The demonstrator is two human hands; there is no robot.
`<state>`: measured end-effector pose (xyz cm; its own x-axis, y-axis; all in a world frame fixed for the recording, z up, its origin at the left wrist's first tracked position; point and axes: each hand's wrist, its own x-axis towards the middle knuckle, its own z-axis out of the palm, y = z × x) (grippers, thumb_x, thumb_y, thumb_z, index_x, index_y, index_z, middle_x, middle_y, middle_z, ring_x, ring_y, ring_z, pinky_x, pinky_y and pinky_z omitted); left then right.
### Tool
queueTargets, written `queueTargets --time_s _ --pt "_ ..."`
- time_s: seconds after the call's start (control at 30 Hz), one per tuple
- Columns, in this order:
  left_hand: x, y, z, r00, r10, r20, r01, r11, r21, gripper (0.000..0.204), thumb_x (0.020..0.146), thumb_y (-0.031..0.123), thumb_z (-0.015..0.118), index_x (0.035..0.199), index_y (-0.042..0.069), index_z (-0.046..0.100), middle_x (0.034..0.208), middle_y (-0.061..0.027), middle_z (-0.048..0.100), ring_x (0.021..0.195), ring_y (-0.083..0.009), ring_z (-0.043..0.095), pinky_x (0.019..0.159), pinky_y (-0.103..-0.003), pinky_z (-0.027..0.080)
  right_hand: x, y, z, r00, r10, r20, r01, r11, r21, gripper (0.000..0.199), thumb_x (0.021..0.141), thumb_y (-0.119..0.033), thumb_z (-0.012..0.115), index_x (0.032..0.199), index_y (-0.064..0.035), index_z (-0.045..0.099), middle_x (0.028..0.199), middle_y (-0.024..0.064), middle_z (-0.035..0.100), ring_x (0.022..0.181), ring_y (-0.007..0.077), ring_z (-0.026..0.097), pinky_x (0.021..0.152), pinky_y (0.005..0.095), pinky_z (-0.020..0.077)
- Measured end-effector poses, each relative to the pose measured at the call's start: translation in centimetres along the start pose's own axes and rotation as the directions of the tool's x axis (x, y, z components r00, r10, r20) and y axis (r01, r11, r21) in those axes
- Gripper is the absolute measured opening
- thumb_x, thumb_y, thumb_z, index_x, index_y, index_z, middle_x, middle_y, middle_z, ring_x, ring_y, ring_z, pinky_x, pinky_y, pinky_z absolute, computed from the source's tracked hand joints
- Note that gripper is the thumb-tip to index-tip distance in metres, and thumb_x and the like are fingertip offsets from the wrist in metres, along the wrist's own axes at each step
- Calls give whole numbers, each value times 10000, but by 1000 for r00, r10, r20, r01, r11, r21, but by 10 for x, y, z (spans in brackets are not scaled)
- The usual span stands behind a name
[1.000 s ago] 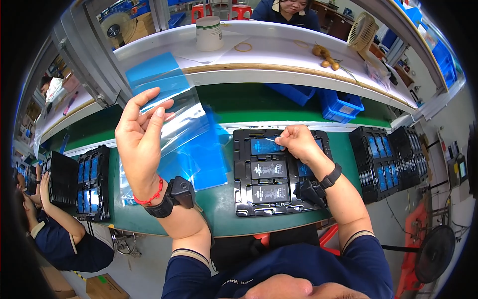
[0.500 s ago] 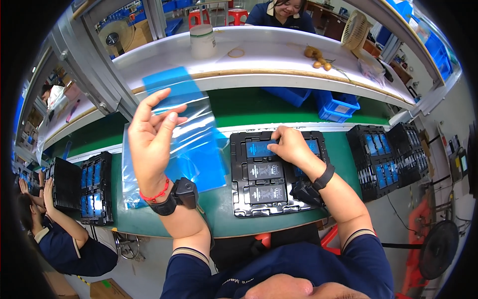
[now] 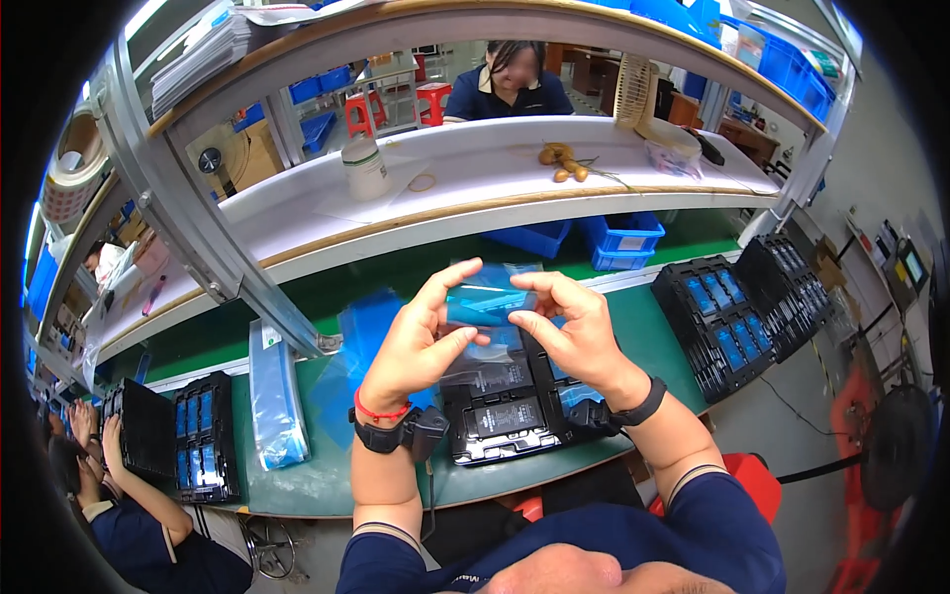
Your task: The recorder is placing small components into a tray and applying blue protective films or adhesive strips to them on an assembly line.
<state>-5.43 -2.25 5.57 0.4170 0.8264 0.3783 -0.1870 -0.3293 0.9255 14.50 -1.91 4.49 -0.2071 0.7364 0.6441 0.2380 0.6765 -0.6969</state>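
Note:
Between both hands, above the black tray, is a small shiny sheet of blue film (image 3: 485, 304) with clear edges. My left hand (image 3: 424, 335) pinches its left side, thumb below and fingers behind. On the right side, my right hand (image 3: 577, 332) grips it between thumb and fingers. Whether a battery lies behind the film I cannot tell. The black tray (image 3: 505, 450) lies on the green table below, with flat dark batteries (image 3: 506, 418) in its pockets. Part of the tray is hidden by my hands and right wrist.
Loose blue film sheets (image 3: 371, 342) and a clear plastic bag (image 3: 275, 396) lie left of the tray. Loaded black trays (image 3: 714, 317) stand at right, another (image 3: 203, 441) at left near a co-worker (image 3: 148, 500). A shelf (image 3: 475, 203) crosses behind; another person sits beyond.
My right hand has left the tray pocket and risen to meet my left hand; both now hold blue film above the tray. The view has shifted, showing more of the shelf.

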Motion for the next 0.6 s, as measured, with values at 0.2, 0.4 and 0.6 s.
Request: queueTargets --time_s 0.2,0.4,0.6 --pt "4 -5 -4 1000 -3 12 4 1000 -21 482 814 -23 599 1269 8 444 1078 -86 588 940 -131 586 783 -265 490 -11 -10 -9 998 -53 31 55 997 -50 186 722 -5 701 902 -24 658 751 51 551 604 101 529 541 228 431" --pt "2 -8 -9 986 -160 -38 161 898 410 126 814 118 675 799 -7 671 671 -6 630 625 -43 536 548 -207 428 -18 -2 -6 990 -72 -122 52 985 -164 146 673 -36 742 810 -49 695 738 29 481 688 140 474 594 257 405" --pt "5 -8 -30 961 168 -222 -13 823 568 264 717 258 771 751 17 669 602 -25 594 585 -43 532 517 -195 413 -21 6 -16 959 -101 -264 77 992 -102 87 721 -13 712 779 -17 648 765 28 524 655 105 499 574 227 406"
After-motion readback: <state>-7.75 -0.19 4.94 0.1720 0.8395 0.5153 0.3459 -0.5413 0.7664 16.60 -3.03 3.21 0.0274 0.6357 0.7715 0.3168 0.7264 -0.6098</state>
